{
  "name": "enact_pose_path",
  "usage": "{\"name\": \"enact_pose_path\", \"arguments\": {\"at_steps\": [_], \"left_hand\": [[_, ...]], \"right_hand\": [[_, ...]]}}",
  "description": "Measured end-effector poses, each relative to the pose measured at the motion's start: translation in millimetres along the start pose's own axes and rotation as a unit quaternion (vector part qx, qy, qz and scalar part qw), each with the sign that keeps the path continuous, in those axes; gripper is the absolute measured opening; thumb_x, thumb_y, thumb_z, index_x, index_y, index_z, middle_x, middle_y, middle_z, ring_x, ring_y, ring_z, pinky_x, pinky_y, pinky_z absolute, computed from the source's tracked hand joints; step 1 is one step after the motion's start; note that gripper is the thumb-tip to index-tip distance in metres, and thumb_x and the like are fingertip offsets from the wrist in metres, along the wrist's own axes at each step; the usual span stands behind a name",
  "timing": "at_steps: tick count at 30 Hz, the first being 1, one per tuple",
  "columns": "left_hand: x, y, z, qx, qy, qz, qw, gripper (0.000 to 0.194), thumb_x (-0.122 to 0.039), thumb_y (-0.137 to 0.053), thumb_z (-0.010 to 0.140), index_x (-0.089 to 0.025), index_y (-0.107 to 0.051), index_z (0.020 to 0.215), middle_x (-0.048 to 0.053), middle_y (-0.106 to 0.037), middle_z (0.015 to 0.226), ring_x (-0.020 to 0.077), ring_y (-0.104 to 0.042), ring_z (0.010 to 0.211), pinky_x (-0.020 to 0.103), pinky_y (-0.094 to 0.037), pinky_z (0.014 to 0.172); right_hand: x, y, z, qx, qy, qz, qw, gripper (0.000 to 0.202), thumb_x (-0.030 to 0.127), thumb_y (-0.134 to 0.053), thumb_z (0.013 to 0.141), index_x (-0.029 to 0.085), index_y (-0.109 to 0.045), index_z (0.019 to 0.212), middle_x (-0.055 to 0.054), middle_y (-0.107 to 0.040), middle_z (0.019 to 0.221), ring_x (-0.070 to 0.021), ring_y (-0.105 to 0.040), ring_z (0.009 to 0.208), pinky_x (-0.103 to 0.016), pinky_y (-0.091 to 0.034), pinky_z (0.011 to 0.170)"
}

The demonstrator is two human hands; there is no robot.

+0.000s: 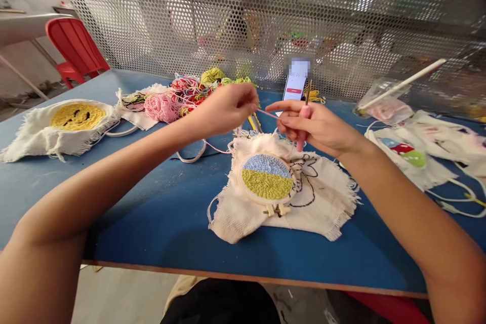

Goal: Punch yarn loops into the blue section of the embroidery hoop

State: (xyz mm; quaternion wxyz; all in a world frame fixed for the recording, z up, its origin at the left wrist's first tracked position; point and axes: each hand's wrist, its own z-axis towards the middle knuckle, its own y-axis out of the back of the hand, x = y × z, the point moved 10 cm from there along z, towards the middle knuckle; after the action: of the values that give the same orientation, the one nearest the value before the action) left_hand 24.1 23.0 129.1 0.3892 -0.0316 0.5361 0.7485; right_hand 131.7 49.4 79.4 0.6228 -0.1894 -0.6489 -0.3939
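Note:
My left hand (241, 104) is closed in a pinch on a pink yarn strand (268, 112), which runs taut across to my right hand (309, 124). My right hand holds a pink-handled punch needle (302, 134) upright, its metal tip pointing up. Below both hands lies a white cloth (322, 192) with a round embroidery hoop (243, 190) on it. Inside the hoop, blue loops (266, 164) fill the top and yellow-green loops (268, 185) the lower part. Black outlines show on the cloth to the right.
A pink yarn ball (161, 107) and tangled coloured yarn lie behind my left forearm. A yellow embroidered piece (78, 116) is at the left, a phone (295, 83) leans by the perforated metal screen (228, 10), and more embroidered cloth (436, 172) lies at the right.

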Motion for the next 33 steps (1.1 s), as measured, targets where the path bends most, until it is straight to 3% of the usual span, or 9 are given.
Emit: {"name": "enact_pose_path", "arguments": {"at_steps": [3, 5, 11, 16, 19, 22, 27, 30, 33], "left_hand": [[10, 36.4, 2, -0.105, -0.028, 0.15, 0.983, 0.014, -0.018, -0.042, 0.079, -0.018, -0.056, 0.079, 0.001, -0.049, 0.059, 0.0131, -0.045, 0.06, 0.028, -0.03, 0.056], [16, 48.2, 2, -0.123, -0.04, 0.206, 0.97, 0.016, -0.017, -0.04, 0.079, -0.022, -0.055, 0.08, 0.001, -0.047, 0.059, 0.014, -0.04, 0.058, 0.029, -0.025, 0.054], [38, 59.6, 1, -0.103, 0.007, 0.308, 0.946, 0.019, -0.015, -0.037, 0.08, -0.025, -0.054, 0.082, -0.001, -0.044, 0.065, 0.0121, -0.018, 0.056, 0.03, -0.016, 0.053], [48, 59.5, 6, -0.114, 0.029, 0.259, 0.959, 0.012, -0.021, -0.046, 0.076, -0.019, -0.058, 0.077, 0.002, -0.051, 0.072, 0.0097, -0.028, 0.059, 0.028, -0.026, 0.057], [39, 43.1, 9, -0.097, 0.022, 0.127, 0.987, 0.011, -0.022, -0.05, 0.075, -0.014, -0.058, 0.078, 0.003, -0.056, 0.075, 0.0087, -0.041, 0.065, 0.025, -0.035, 0.062], [26, 0.1, 5, 0.001, 0.056, -0.062, 0.996, 0.012, -0.021, -0.046, 0.08, -0.014, -0.055, 0.081, 0.003, -0.057, 0.074, 0.0079, -0.048, 0.061, 0.023, -0.039, 0.054], [-2, -59.9, -12, 0.096, 0.089, -0.276, 0.952, 0.005, -0.018, -0.046, 0.079, -0.015, -0.048, 0.076, 0.008, -0.056, 0.085, 0.009, -0.053, 0.067, 0.017, -0.043, 0.044], [4, -73.9, -17, 0.09, 0.134, -0.341, 0.926, 0.004, -0.016, -0.044, 0.078, -0.015, -0.044, 0.074, 0.008, -0.053, 0.086, 0.0082, -0.052, 0.067, 0.016, -0.044, 0.043], [7, -77.6, -18, 0.083, 0.138, -0.367, 0.916, 0.006, -0.016, -0.044, 0.08, -0.016, -0.042, 0.075, 0.007, -0.049, 0.085, 0.007, -0.05, 0.065, 0.014, -0.042, 0.04]], "right_hand": [[1, 8, 0, -0.01, -0.001, -0.001, 1.0, 0.029, 0.022, -0.056, 0.08, 0.016, -0.057, 0.109, -0.001, -0.051, 0.071, -0.0059, -0.045, 0.052, -0.014, -0.036, 0.031], [-3, 11, 1, -0.014, -0.014, -0.003, 1.0, 0.027, 0.022, -0.057, 0.079, 0.015, -0.058, 0.106, -0.001, -0.053, 0.07, -0.0059, -0.044, 0.051, -0.014, -0.036, 0.03], [-22, 19, 5, 0.018, -0.062, -0.057, 0.996, 0.016, 0.026, -0.06, 0.077, 0.014, -0.061, 0.088, -0.001, -0.057, 0.067, -0.0049, -0.044, 0.047, -0.015, -0.035, 0.029], [-34, 19, 2, 0.054, -0.093, -0.096, 0.99, 0.022, 0.037, -0.062, 0.076, 0.016, -0.057, 0.072, -0.001, -0.06, 0.063, -0.0024, -0.037, 0.037, -0.016, -0.029, 0.026], [-33, 20, 2, 0.029, -0.094, -0.095, 0.991, 0.024, 0.039, -0.062, 0.076, 0.017, -0.056, 0.069, 0.003, -0.052, 0.051, -0.0023, -0.032, 0.034, -0.016, -0.025, 0.024], [-27, 14, 2, 0.025, -0.078, -0.097, 0.992, 0.025, 0.039, -0.062, 0.076, 0.016, -0.058, 0.069, 0.004, -0.048, 0.05, -0.0028, -0.032, 0.036, -0.016, -0.027, 0.025], [-16, 3, -1, 0.016, -0.051, -0.064, 0.996, 0.018, 0.035, -0.061, 0.077, 0.016, -0.061, 0.08, 0.004, -0.045, 0.053, -0.0031, -0.033, 0.04, -0.016, -0.03, 0.027], [-10, 3, -3, -0.006, -0.033, -0.042, 0.999, 0.017, 0.031, -0.062, 0.076, 0.017, -0.06, 0.085, 0.002, -0.053, 0.065, -0.0021, -0.036, 0.042, -0.015, -0.031, 0.029], [-8, 3, -4, -0.009, -0.023, -0.041, 0.999, 0.016, 0.028, -0.062, 0.076, 0.016, -0.06, 0.085, 0.001, -0.056, 0.069, -0.0018, -0.037, 0.043, -0.014, -0.032, 0.03]]}}
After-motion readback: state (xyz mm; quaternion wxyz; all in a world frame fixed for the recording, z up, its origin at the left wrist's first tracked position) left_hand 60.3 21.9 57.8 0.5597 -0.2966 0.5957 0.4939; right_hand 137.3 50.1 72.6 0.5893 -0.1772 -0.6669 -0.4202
